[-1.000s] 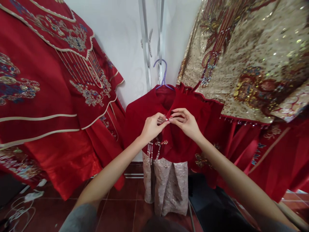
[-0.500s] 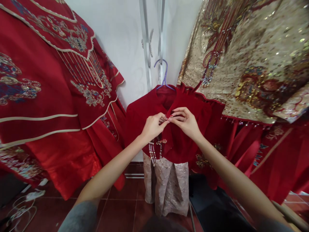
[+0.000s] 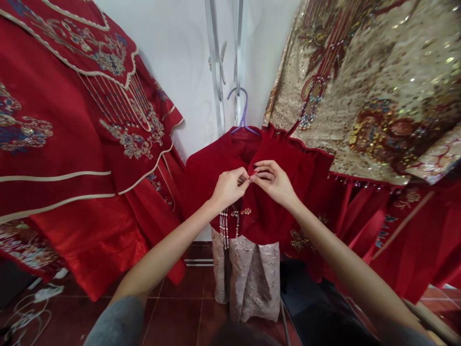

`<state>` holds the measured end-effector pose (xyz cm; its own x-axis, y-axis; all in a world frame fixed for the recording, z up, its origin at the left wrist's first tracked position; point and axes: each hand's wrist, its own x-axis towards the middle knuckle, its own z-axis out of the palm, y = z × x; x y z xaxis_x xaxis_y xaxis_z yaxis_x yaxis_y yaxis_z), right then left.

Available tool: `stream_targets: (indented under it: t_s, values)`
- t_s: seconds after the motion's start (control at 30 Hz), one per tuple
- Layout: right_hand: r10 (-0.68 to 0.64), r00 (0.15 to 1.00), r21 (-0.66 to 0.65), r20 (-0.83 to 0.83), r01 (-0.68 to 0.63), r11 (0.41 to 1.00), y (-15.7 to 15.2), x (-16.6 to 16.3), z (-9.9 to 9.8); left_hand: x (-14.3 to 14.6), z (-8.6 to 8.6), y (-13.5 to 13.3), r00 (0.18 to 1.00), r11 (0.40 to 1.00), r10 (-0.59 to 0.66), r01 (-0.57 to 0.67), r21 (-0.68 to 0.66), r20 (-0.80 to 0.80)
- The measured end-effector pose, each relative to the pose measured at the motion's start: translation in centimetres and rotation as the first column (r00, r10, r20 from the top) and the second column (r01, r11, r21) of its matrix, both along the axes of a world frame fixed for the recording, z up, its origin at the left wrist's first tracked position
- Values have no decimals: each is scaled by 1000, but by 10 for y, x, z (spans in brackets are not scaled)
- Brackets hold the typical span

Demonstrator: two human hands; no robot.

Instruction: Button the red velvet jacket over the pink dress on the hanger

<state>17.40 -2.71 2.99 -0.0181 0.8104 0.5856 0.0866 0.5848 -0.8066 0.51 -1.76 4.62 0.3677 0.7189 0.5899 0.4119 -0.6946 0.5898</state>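
A dark red jacket (image 3: 212,166) hangs on a purple hanger (image 3: 244,109) in front of me. At its front opening, below the collar, my left hand (image 3: 230,186) and my right hand (image 3: 274,184) meet fingertip to fingertip. Both pinch a small red fastener at the jacket's edge; the fingers mostly cover it. Below them a beaded clasp (image 3: 246,211) sits on the front, with a beaded tassel (image 3: 224,229) to its left. A pale pink patterned skirt (image 3: 255,283) hangs beneath the jacket.
Red embroidered garments (image 3: 82,139) hang on the left, a gold sequinned garment (image 3: 345,110) on the right. Metal rack posts (image 3: 215,67) stand before the white wall. White cables (image 3: 30,307) lie on the tiled floor (image 3: 180,307). A black object (image 3: 317,302) is at lower right.
The view has shifted slightly, so the scene sits a little further left. Both hands keep their pinch at the jacket's front, with barely any finger movement.
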Motion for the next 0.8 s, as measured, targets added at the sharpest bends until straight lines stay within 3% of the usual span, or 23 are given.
stream_targets:
  t_s: [0.17,0.3,0.47,0.63,0.73,0.8]
  values:
    - [52,986,178,159,-81,981,-18,-7,-23,6,-14,0,934,962,-54,144,-234,353]
    - [-78,897,315,436,-71,946,-35,-16,-46,9,-24,-3,814,888,-95,330,-320,574]
    - [-123,841,221,526,5,975,-44,-5,-58,7,-31,-7,773,841,-6,347,-414,635]
    - [-243,892,-4,382,264,964,-63,22,-38,5,-39,-6,793,774,5,383,-504,609]
    - [-275,935,24,226,276,961,-83,20,-13,9,-41,-5,802,773,-26,395,-496,597]
    - [-228,956,43,185,224,974,-98,9,3,13,-41,-6,811,777,-31,388,-495,585]
